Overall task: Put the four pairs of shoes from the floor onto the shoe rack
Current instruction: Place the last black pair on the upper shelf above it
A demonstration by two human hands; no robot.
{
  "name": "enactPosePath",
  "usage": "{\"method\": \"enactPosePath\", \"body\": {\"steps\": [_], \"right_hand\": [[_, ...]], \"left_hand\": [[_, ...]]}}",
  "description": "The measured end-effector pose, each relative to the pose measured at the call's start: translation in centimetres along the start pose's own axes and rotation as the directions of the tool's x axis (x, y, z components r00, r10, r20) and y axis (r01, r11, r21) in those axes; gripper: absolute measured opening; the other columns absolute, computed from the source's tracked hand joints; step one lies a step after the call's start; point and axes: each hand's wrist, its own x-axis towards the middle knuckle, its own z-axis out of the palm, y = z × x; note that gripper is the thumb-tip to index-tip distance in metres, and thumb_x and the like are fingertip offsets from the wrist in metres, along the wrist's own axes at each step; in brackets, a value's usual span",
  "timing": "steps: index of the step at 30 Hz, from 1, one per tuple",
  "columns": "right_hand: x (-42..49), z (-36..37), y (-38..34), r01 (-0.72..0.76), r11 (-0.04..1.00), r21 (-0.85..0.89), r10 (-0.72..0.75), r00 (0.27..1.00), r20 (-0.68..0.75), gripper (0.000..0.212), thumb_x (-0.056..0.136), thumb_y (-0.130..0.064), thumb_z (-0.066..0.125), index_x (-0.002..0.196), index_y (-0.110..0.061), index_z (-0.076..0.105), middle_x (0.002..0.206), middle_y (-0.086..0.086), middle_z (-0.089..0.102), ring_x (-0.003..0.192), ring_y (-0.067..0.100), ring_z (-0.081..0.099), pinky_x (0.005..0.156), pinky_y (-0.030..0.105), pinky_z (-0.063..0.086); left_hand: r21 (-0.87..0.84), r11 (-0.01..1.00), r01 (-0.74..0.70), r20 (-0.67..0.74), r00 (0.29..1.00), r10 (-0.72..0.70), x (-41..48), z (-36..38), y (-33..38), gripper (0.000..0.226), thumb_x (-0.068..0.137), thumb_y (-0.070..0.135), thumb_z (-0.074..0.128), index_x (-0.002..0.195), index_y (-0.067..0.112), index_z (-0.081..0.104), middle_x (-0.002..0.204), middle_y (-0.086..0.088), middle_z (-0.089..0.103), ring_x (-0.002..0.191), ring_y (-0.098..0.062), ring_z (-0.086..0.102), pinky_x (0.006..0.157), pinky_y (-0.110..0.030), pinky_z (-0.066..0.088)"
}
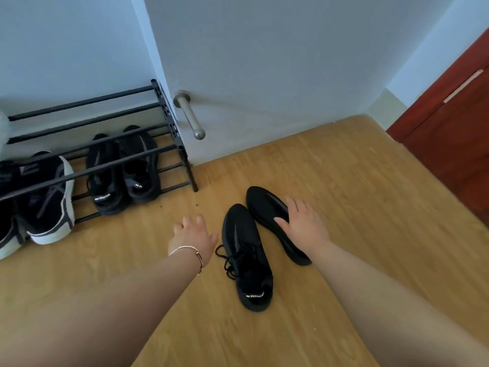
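Observation:
Two black sneakers lie on the wooden floor right of the rack. The left black sneaker stands upright with loose laces; the right black sneaker lies tipped on its side. My right hand rests on the tipped one, fingers spread over its upper. My left hand, wearing a thin bracelet, hovers open just left of the upright sneaker, touching nothing. The black metal shoe rack stands at the left against the wall. On its bottom tier sit a black pair and a black-and-white sneaker.
A white door with a metal lever handle stands just right of the rack. A red-brown door borders the floor at the right. Another dark shoe sits at the far left edge. A bare patch of wooden floor lies beyond the sneakers.

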Motion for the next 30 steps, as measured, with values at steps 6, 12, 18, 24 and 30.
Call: {"method": "enactPosePath", "body": {"steps": [6,12,18,24,30], "right_hand": [[0.5,2.6,2.3,-0.083,0.996,0.018,0.082,0.995,0.053,0.062,0.101,-0.056,0.037,0.140,-0.009,0.046,0.132,0.011,0.059,0.118,0.028,0.055,0.097,0.040,0.049],[1.6,2.9,1.6,-0.362,0.876,0.319,0.266,0.914,0.307,0.060,0.103,-0.053,0.036,0.140,-0.007,0.046,0.133,0.017,0.056,0.116,0.034,0.057,0.087,0.039,0.048],[1.5,2.9,1.4,-0.522,0.662,0.538,0.259,0.833,0.489,0.059,0.100,-0.052,0.048,0.143,-0.012,0.047,0.139,0.006,0.056,0.122,0.028,0.054,0.088,0.031,0.039],[0.7,4.3,0.9,-0.618,0.526,0.584,0.263,0.771,0.579,0.057,0.094,-0.047,0.063,0.135,-0.009,0.055,0.128,0.005,0.063,0.109,0.027,0.060,0.096,0.038,0.048],[0.0,5.4,0.8,-0.657,0.415,0.629,0.334,0.753,0.566,0.056,0.088,-0.040,0.072,0.129,-0.006,0.056,0.124,0.008,0.065,0.106,0.028,0.062,0.096,0.043,0.051]], "left_hand": [[-0.078,0.988,0.132,0.180,0.977,-0.116,1.1,4.5,3.9,0.055,0.103,0.049,0.038,0.135,0.005,0.040,0.130,-0.015,0.047,0.113,-0.033,0.057,0.092,-0.038,0.051],[-0.330,0.860,0.389,0.437,0.871,-0.226,1.4,6.8,5.5,0.046,0.107,0.036,0.039,0.132,-0.002,0.050,0.120,-0.017,0.063,0.105,-0.036,0.064,0.090,-0.039,0.052],[-0.643,0.538,0.544,0.499,0.831,-0.244,1.1,10.4,3.9,0.049,0.093,0.056,0.050,0.099,0.008,0.061,0.101,-0.015,0.071,0.094,-0.038,0.071,0.086,-0.048,0.061],[-0.777,0.356,0.519,0.492,0.854,-0.172,-1.5,11.5,2.7,0.074,0.061,0.054,0.081,0.120,0.018,0.054,0.111,-0.005,0.068,0.100,-0.029,0.071,0.092,-0.047,0.059],[-0.748,0.466,0.472,0.471,0.873,-0.128,0.0,12.0,2.0,0.035,0.078,0.029,0.082,0.106,0.021,0.061,0.106,-0.004,0.071,0.102,-0.031,0.070,0.095,-0.048,0.057]]}}
